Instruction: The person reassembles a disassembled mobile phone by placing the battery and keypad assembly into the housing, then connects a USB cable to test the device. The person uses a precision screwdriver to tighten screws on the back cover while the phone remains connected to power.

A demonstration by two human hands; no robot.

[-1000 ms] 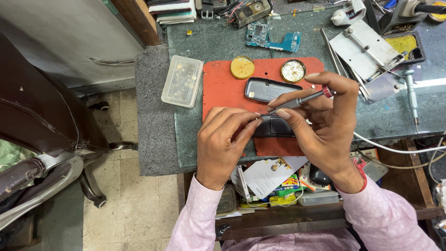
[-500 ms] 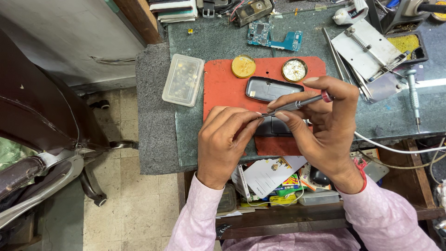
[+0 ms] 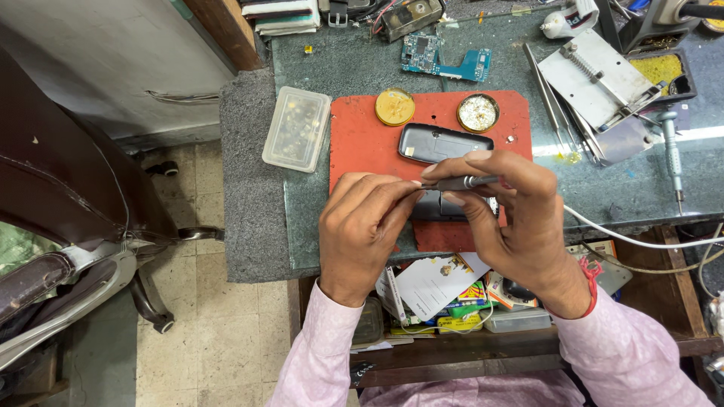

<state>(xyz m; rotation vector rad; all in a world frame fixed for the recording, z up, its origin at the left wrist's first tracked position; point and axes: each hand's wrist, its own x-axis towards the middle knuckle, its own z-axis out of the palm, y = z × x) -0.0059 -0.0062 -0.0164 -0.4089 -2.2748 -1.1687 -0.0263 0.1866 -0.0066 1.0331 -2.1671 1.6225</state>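
Note:
My right hand (image 3: 513,218) pinches a slim grey screwdriver (image 3: 461,182) that lies almost level, its tip toward my left hand. My left hand (image 3: 366,226) rests on the red mat (image 3: 362,147) with its fingertips pressed on a small dark phone body (image 3: 437,205), mostly hidden under both hands. A dark grey phone back cover (image 3: 443,143) lies on the mat just beyond my fingers.
Two round tins (image 3: 395,106) (image 3: 478,112) stand at the mat's far edge. A clear plastic parts box (image 3: 296,128) lies to the left. A blue circuit board (image 3: 445,59), a metal holder (image 3: 603,71), tweezers (image 3: 549,98) and another screwdriver (image 3: 671,154) are on the bench. An open drawer (image 3: 452,301) sits below.
The screwdriver has dropped from a slant, handle up to the right, to nearly level. My right hand lowered a little toward the phone body. My left hand stayed put.

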